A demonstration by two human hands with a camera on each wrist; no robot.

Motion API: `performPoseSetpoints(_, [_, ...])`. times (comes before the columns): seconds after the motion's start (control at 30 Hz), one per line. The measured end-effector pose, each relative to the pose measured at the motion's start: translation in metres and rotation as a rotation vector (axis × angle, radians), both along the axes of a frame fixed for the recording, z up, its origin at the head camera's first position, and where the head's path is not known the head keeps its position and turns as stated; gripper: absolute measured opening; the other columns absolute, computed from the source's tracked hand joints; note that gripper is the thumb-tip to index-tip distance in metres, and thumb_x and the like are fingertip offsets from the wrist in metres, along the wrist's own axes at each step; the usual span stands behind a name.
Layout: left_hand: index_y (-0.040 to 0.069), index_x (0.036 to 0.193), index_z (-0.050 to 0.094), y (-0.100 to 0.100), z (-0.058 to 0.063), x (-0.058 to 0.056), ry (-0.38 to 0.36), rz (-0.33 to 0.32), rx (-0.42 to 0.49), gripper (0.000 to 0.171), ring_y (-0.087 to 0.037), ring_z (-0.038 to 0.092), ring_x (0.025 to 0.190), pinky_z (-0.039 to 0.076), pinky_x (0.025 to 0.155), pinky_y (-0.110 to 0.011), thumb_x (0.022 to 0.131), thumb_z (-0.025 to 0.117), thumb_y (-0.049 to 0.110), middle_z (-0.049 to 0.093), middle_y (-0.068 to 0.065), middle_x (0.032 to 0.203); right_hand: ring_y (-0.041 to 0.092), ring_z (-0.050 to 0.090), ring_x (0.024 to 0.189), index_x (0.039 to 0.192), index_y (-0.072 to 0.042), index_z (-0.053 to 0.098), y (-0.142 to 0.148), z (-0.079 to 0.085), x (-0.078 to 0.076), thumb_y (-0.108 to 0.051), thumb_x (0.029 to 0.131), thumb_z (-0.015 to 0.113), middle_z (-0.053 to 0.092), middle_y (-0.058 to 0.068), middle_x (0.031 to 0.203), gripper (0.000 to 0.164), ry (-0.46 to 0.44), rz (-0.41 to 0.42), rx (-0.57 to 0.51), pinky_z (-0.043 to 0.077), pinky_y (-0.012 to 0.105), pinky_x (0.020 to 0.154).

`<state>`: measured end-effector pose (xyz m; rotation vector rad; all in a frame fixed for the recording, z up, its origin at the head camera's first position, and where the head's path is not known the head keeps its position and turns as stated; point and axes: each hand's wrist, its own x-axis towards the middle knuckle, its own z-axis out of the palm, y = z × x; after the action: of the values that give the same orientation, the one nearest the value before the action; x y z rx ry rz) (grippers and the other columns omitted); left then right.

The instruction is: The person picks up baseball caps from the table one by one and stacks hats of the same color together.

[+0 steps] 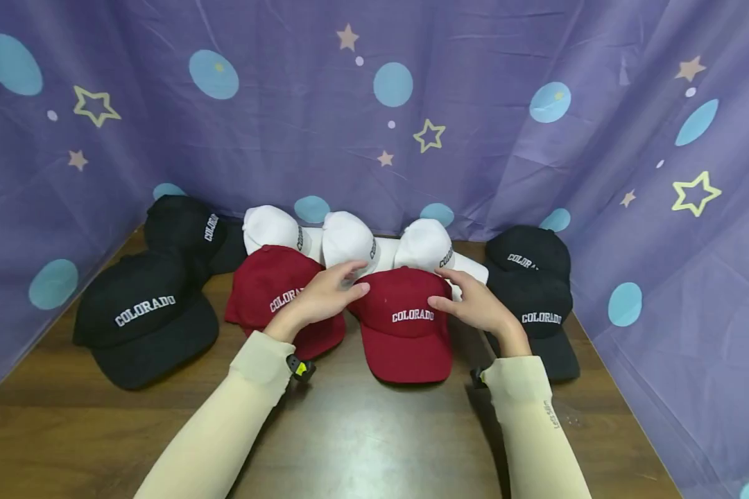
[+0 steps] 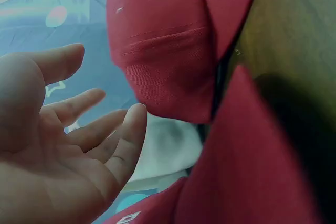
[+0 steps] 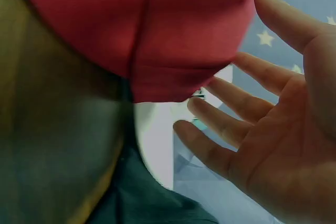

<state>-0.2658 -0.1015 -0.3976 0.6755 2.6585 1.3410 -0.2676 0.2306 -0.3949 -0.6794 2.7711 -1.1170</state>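
A red baseball cap (image 1: pixel 406 346) with white COLORADO lettering sits on the table between my two hands, brim toward me. My left hand (image 1: pixel 322 296) is at its left side, palm facing the cap, fingers loosely bent and holding nothing. In the left wrist view the fingertips (image 2: pixel 137 109) stand near the cap's edge (image 2: pixel 168 77). On the other side my right hand (image 1: pixel 476 303) faces the crown with fingers spread; in the right wrist view its fingertips (image 3: pixel 237 59) are right at the cap's side (image 3: pixel 173 77). Under my left forearm a second red cap (image 1: pixel 265 277) lies partly hidden.
Behind the red caps stand three white caps (image 1: pixel 346 235) in a row. Two black caps (image 1: pixel 137 305) lie on the left and two more black caps (image 1: pixel 539 298) overlap on the right. A purple curtain (image 1: pixel 474 173) borders the wooden table (image 1: pixel 349 443).
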Motion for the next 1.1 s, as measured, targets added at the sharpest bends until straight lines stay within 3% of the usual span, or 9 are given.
performPoseSetpoints(0.17, [0.006,0.162,0.041,-0.004,-0.01,0.002,-0.098,0.005,0.044,0.062,-0.039,0.045,0.149,0.038,0.122,-0.054,0.107,0.062,0.027,0.047,-0.019,0.162,0.033,0.06,0.124,0.153,-0.003,0.053,-0.008,-0.008,-0.004,-0.024,0.097,0.08,0.065,0.015,0.136,0.066,0.014,0.028,-0.011,0.047,0.057,0.11])
performPoseSetpoints(0.4, [0.008,0.159,0.046,-0.014,-0.021,0.002,-0.181,0.024,0.09,0.058,-0.038,0.051,0.144,0.045,0.114,-0.053,0.108,0.062,0.029,0.054,-0.019,0.154,0.032,0.062,0.121,0.154,-0.009,0.053,-0.015,-0.013,-0.001,-0.027,0.094,0.083,0.067,0.011,0.132,0.07,-0.078,0.021,-0.032,0.054,0.051,0.101])
performPoseSetpoints(0.6, [0.009,0.155,0.052,-0.023,-0.015,0.002,-0.247,0.0,0.076,0.053,-0.033,0.064,0.117,0.057,0.094,-0.05,0.106,0.064,0.027,0.059,-0.02,0.144,0.033,0.06,0.12,0.152,-0.01,0.056,-0.021,-0.014,0.003,-0.029,0.09,0.087,0.061,0.011,0.134,0.072,-0.073,0.002,-0.03,0.056,0.045,0.096])
performPoseSetpoints(0.7, [0.009,0.155,0.052,-0.029,-0.009,0.002,-0.267,-0.028,0.052,0.056,-0.032,0.067,0.105,0.057,0.093,-0.049,0.105,0.067,0.029,0.06,-0.019,0.141,0.034,0.059,0.121,0.152,-0.01,0.056,-0.025,-0.014,0.004,-0.028,0.089,0.088,0.057,0.013,0.137,0.074,-0.086,-0.001,-0.048,0.059,0.042,0.094])
performPoseSetpoints(0.97, [0.005,0.158,0.045,-0.052,0.0,-0.001,-0.294,-0.152,-0.06,0.068,-0.028,0.065,0.103,0.058,0.09,-0.042,0.101,0.071,0.034,0.062,-0.014,0.127,0.028,0.06,0.113,0.152,-0.011,0.056,-0.043,-0.014,0.008,-0.031,0.086,0.09,0.055,0.012,0.133,0.077,-0.084,0.009,-0.057,0.058,0.037,0.089])
performPoseSetpoints(1.1, [0.002,0.155,0.048,-0.059,0.007,0.001,-0.296,-0.164,-0.099,0.068,-0.024,0.064,0.103,0.059,0.088,-0.041,0.1,0.073,0.034,0.063,-0.014,0.129,0.027,0.062,0.109,0.154,-0.009,0.054,-0.049,-0.011,0.011,-0.032,0.086,0.091,0.055,0.012,0.133,0.08,-0.065,0.032,-0.042,0.057,0.04,0.089])
